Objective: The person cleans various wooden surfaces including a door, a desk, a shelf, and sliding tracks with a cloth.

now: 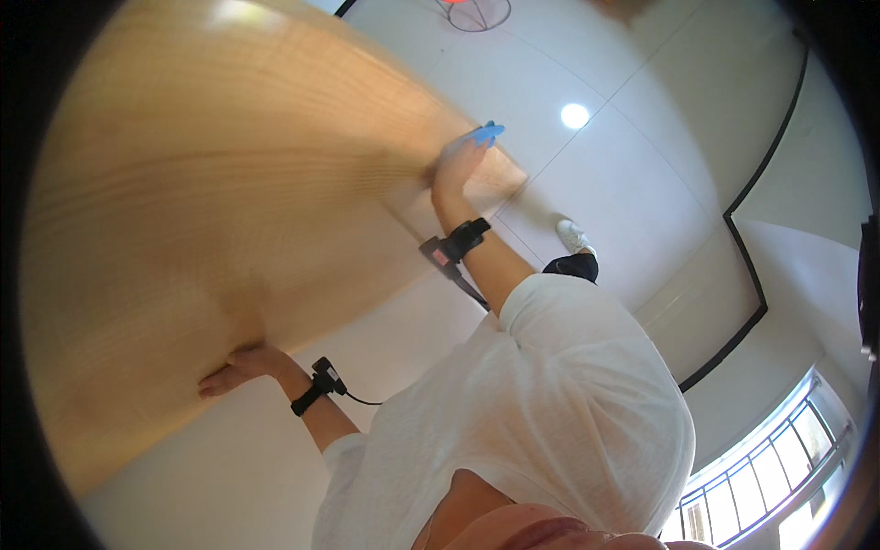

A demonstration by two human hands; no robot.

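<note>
A large, light wooden panel (pixel 229 183) with visible grain fills the left of the head view; whether it is a tabletop or a cabinet face I cannot tell. My left hand (pixel 240 367) lies against the wood near its lower edge, fingers stretched out and holding nothing. Farther up, at the panel's right end, my right hand (pixel 458 170) is closed on a blue cloth (pixel 487 134), which sticks out past the fingers at the edge. Part of the cloth is hidden under the hand.
A black strap with a small cabled device sits on each wrist. Pale tiled floor (pixel 632 174) stretches to the right, with my white shoe (pixel 575 236) on it. A round wire-framed stool (pixel 478 13) stands at the top. At the lower right is a barred window (pixel 761 467).
</note>
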